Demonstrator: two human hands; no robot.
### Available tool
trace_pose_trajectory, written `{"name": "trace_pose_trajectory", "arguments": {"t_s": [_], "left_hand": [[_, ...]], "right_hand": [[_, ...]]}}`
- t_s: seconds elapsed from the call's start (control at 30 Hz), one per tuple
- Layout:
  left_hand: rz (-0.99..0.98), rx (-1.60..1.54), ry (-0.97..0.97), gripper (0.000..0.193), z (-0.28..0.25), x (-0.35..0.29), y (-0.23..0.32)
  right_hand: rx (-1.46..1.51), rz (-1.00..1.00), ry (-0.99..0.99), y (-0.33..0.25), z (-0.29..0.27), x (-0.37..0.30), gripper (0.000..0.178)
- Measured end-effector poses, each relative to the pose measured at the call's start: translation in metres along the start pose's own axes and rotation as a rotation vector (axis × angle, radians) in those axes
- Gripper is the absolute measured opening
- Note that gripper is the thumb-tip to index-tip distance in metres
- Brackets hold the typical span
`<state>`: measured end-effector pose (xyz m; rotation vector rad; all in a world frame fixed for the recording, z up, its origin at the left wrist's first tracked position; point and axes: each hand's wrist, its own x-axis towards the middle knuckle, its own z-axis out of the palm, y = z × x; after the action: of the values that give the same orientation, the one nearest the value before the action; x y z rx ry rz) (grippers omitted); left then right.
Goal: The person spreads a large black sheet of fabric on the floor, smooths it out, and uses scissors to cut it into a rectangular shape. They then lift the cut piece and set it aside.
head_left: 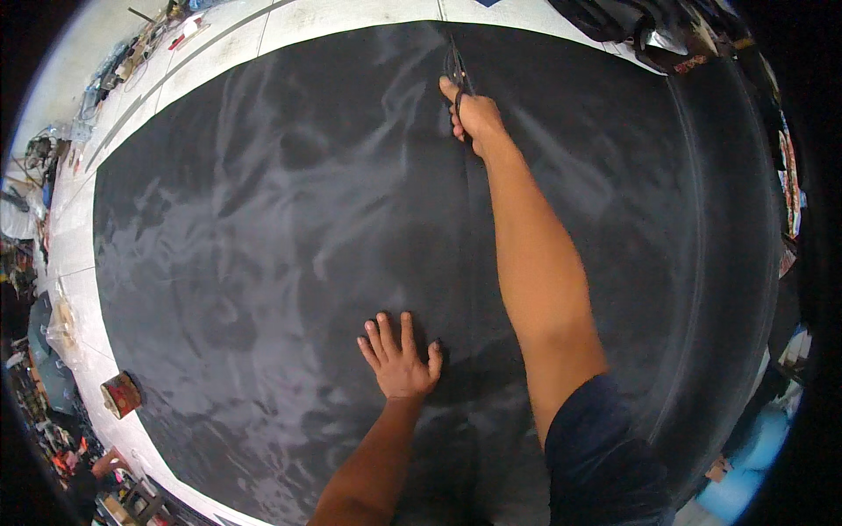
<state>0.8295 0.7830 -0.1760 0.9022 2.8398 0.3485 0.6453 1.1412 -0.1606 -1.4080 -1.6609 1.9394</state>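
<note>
Scissors (454, 63), head view: near far edge of black sheet (289, 245), spread on white surface (74, 298). Right hand (478, 116) has fingers closed around scissors; left hand (405, 373) lies flat on sheet, fingers spread, holding nothing. Risk (judgement): sheet may bunch or slip and any cut wander, since left hand presses well apart from scissors. Container: reddish can (121, 395) by sheet's left edge; contents cannot be made out.

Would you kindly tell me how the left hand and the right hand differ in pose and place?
The left hand lies palm down with its fingers spread, while the right hand is closed on the scissors. The left hand is nearer the person; the right hand reaches out close to the far edge of the black sheet. Both hands are bare.
</note>
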Motion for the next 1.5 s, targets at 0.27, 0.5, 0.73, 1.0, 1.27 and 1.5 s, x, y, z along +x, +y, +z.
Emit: {"name": "trace_pose_trajectory", "arguments": {"t_s": [0.27,0.5,0.73,1.0,1.27,1.5], "left_hand": [[-0.010,0.010,-0.030,0.068,-0.004,0.004,0.002],[0.002,-0.013,-0.024,0.066,-0.008,0.006,0.009],[-0.030,-0.027,0.009,0.067,-0.010,0.006,0.003],[0.009,-0.022,0.095,0.066,-0.003,0.000,0.005],[0.061,-0.101,0.178,0.069,-0.002,0.002,-0.010],[0.422,-0.581,0.255,0.047,-0.112,-0.144,-0.051]], "right_hand": [[-0.010,-0.057,-0.043,-0.027,0.001,0.058,0.050],[-0.109,-0.295,0.042,-0.011,-0.009,0.010,0.046],[-0.182,-0.133,0.322,0.199,-0.110,-0.334,0.059],[-1.020,-0.051,0.586,0.348,-0.170,-0.584,0.067],[-0.899,-0.045,0.644,0.358,-0.169,-0.570,0.064],[-0.803,-0.283,0.771,0.372,-0.175,-0.588,0.063]]}}
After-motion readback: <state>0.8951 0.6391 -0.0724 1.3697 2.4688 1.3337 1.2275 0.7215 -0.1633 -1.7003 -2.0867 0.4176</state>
